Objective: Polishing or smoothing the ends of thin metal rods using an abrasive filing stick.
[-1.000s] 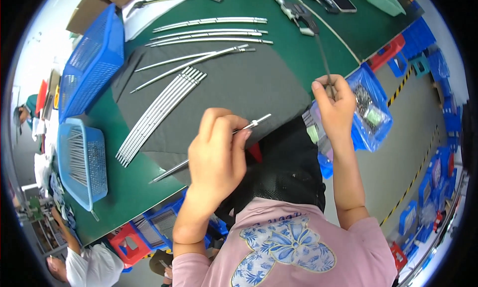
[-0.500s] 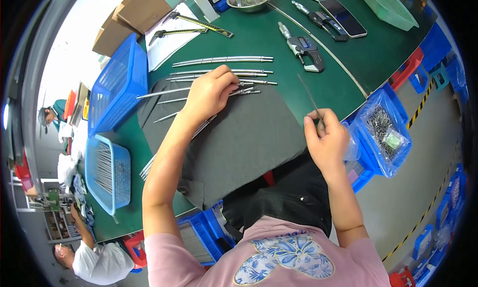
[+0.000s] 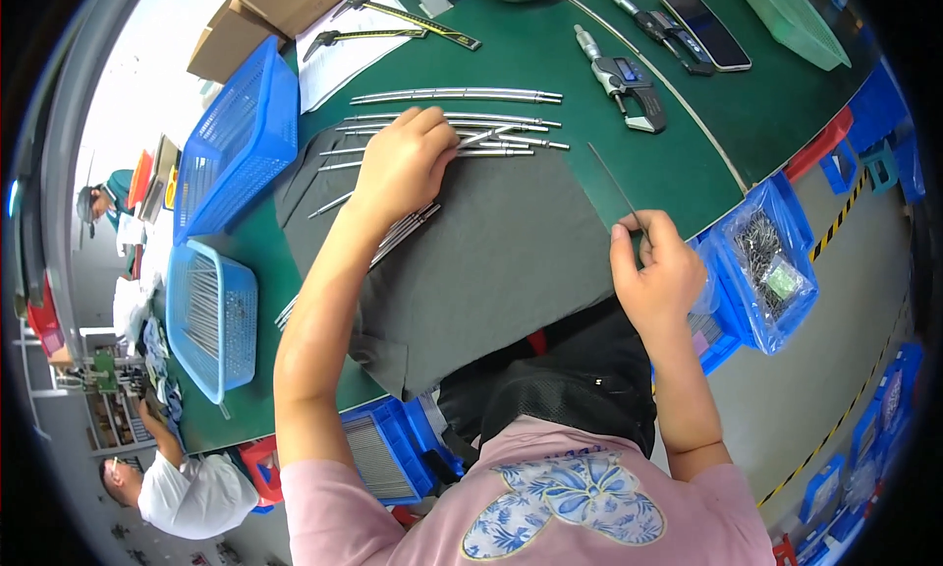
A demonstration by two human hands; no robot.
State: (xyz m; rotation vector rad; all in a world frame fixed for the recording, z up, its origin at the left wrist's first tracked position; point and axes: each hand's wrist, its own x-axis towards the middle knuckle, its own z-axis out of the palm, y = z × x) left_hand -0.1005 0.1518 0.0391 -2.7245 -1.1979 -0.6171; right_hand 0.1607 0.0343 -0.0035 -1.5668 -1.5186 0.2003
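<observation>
Several slim silvery metal rods (image 3: 457, 95) lie roughly side by side at the top of a dark grey cloth (image 3: 491, 261) and just beyond it. Over the left part of this row my left hand (image 3: 408, 163) is closed, its fingertips partly hidden, at the end of a tilted metal rod (image 3: 483, 135) that crosses the others. More rods (image 3: 403, 237) lie partly beneath my left forearm. To the right, above the cloth's edge, my right hand (image 3: 658, 268) pinches a long thin dark rod (image 3: 611, 180), pointing up and left.
Blue baskets (image 3: 236, 143) and a light-blue basket of rods (image 3: 211, 320) stand at left. Calipers (image 3: 422, 21) lie on paper. Digital micrometers (image 3: 624, 80) and a phone (image 3: 705, 30) lie far right. A bin of small metal parts (image 3: 761, 261) sits right. A co-worker (image 3: 187, 487) is at lower left.
The rods by my left hand have shifted; a rod that stuck out far left no longer does, and one now crosses the row at a slant. My right hand still holds the thin rod.
</observation>
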